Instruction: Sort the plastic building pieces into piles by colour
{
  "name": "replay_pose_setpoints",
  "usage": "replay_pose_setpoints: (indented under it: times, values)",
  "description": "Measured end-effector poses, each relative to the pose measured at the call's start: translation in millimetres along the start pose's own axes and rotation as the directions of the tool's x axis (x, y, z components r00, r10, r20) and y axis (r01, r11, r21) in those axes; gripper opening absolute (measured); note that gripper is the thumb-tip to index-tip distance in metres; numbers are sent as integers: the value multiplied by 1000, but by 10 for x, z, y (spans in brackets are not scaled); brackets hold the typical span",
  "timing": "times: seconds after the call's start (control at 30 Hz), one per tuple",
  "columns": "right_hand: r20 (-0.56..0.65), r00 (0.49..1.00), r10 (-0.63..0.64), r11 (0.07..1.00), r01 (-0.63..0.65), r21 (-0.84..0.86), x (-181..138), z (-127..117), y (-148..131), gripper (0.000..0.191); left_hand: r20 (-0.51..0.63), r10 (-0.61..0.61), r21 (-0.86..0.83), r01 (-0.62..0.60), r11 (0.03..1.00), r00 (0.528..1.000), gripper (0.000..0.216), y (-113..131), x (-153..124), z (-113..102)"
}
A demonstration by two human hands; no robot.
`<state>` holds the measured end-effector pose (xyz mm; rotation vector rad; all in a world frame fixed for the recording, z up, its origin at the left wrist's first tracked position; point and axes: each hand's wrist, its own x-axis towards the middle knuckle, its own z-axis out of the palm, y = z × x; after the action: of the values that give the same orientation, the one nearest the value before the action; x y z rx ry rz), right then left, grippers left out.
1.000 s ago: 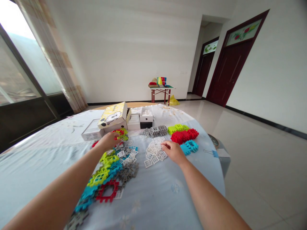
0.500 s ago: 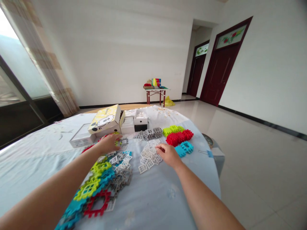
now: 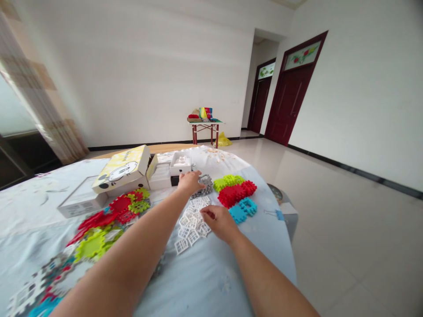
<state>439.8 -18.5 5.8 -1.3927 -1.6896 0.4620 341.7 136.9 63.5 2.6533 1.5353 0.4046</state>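
While my left hand [image 3: 191,182] is spread at the grey pile [image 3: 206,185], my right hand [image 3: 220,223] is curled at the white frames [image 3: 191,224]; can't tell if it's pinching one. Careless left sweep could scatter both.

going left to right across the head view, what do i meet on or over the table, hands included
flat white box → yellow cartoon box → left hand → right hand → blue pieces
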Motion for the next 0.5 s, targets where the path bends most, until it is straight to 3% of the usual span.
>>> replay_pose_setpoints:
  times: [0.2,0.33,0.5]
  values:
    - [10,1000,17,1000,-17,-8,5,-9,9,21,-3,-19,22,19,1000,1000,60,15,111,175]
    - [21,1000,6,1000,-6,-2,3,-16,-14,21,-11,-10,28,10,1000,1000,65,-141,31,171]
    - [21,1000,-17,1000,17,-20,-17,10,-27,21,-14,-11,31,11,999,1000,56,-371,-112,144]
